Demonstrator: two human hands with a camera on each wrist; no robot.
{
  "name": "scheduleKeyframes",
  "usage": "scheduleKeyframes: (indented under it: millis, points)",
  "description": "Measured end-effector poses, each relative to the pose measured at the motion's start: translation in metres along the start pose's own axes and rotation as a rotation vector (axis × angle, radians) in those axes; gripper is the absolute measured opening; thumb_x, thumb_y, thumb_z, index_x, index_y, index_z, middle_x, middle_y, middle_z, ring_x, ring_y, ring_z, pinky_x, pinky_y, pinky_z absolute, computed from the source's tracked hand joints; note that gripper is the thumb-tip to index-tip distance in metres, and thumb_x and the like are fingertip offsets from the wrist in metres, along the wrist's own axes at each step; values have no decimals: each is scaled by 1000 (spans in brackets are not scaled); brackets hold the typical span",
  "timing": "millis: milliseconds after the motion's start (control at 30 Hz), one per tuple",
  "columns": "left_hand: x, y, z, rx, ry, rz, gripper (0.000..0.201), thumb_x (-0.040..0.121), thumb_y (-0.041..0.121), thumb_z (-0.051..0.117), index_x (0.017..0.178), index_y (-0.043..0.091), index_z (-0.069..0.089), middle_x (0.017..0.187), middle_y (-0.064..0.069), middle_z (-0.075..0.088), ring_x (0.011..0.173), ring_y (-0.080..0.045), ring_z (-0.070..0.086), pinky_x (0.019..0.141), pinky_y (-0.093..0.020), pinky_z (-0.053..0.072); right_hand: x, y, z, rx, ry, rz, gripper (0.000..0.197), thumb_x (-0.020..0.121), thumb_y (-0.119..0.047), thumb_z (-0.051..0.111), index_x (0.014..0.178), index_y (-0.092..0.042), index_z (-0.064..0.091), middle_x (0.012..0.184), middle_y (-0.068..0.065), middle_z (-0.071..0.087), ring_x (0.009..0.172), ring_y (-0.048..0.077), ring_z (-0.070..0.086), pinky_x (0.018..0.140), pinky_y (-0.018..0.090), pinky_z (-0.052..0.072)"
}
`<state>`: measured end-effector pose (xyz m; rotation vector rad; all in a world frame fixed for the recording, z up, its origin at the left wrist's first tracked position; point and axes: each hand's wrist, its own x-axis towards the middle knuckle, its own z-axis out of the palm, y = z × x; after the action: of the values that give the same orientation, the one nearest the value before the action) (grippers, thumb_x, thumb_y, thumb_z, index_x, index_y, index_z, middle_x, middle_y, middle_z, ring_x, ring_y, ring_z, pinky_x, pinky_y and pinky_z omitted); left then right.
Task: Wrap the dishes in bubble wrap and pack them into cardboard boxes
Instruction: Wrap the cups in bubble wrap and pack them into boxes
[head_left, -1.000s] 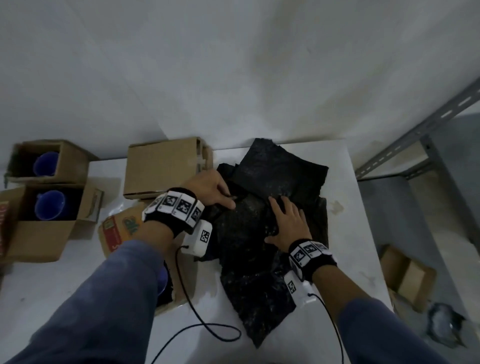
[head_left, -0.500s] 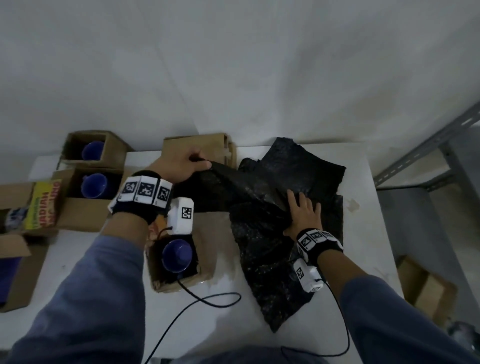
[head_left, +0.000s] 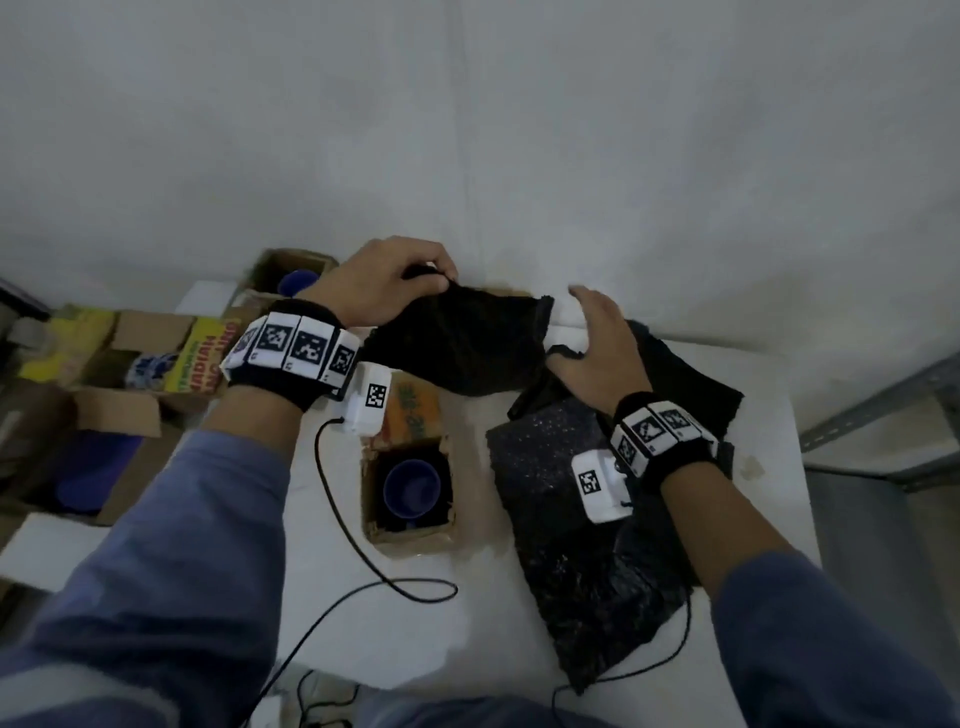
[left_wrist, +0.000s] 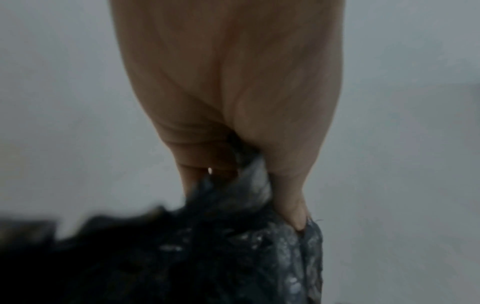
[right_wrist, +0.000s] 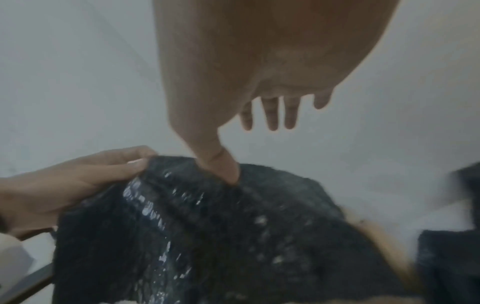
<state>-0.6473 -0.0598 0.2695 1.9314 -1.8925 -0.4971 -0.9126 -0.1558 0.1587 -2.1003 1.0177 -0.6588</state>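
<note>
The left hand (head_left: 374, 283) has its fingers (left_wrist: 207, 156) clamped on a corner of a black bubble wrap sheet (head_left: 457, 348), lifted near the bench's (head_left: 457, 639) far edge. The right hand (head_left: 602, 353) has fingers apart, its thumb (right_wrist: 221, 164) touching the sheet. A blue cup (head_left: 412, 486) sits in an open cardboard box (head_left: 410, 538) mid-bench

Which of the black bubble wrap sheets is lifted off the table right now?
The sheet pinched by the left hand at its top edge; the other sheets lie flat on the table.

The head camera looks steeply down from above onto the white table (head_left: 457, 639), while both wrist cameras look close along the palms toward the wall, all three sharing the lifted black bubble-wrap sheet (head_left: 462, 343) above that table.
</note>
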Motion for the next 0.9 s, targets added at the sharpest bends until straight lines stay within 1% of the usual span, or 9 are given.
scheduleKeyframes:
  millis: [100,167,267,333,433,533,667,800,900]
  points:
    - [-19,-4,-14,-93,45,56,10,96,14,62,102,16,70,101,4,70,98,-9,64,91,-23,45,12,-43,22,-45,-130,-82,91,69,-35,73,149,-29,31,158,2,26,147,18,20,121,45,3]
    - [-35,-13,-23,-147,80,43,10,96,13,62,101,15,71,99,4,71,96,-5,64,91,-20,45,15,-64,37,-113,-190,-101,72,70,-33,75,137,-28,47,156,-2,29,145,15,19,113,31,-5]
    - [-64,-37,-32,-199,121,-9,10,96,10,62,99,13,71,97,9,71,94,-1,64,90,-18,46,13,-79,58,-6,-220,-83,26,75,-25,74,98,-14,66,121,-1,61,121,19,50,109,20,17]
    - [-86,-59,-34,-185,190,-75,11,95,12,63,95,22,69,93,22,69,92,5,62,87,-14,44,12,-80,67,133,-297,-6,18,77,-24,72,88,-13,65,94,-1,68,94,17,62,98,36,46]
    - [-120,-93,-19,-91,270,-191,11,92,16,68,100,23,70,96,19,67,91,2,60,84,-10,42,12,-73,76,149,-422,81,21,79,-29,76,90,-16,64,95,-4,67,95,14,62,93,37,49]
    - [-148,-122,19,-158,202,-289,12,88,15,73,99,18,70,99,3,70,93,-5,63,87,-24,49,6,-67,80,41,-566,113,28,82,-36,78,100,-15,71,102,0,70,98,16,63,92,34,48]
    - [-175,-143,71,-273,116,-413,19,86,13,75,92,28,66,93,9,69,91,4,63,85,-28,51,-8,-52,94,-112,-713,172,26,79,-35,82,72,-22,59,82,-6,62,94,19,61,93,37,47]
    - [-193,-159,102,-166,46,-528,26,84,27,76,104,38,61,107,8,69,101,-16,64,89,-39,53,-21,-35,117,-359,-744,326,58,74,-51,80,119,-22,57,130,2,56,125,24,50,106,45,40]
    - [-196,-151,109,1,126,-387,43,79,24,77,118,30,58,122,1,56,114,-21,55,92,-39,51,-35,-41,121,-545,-521,156,58,78,-53,71,127,-30,52,130,0,44,128,25,38,116,52,20]
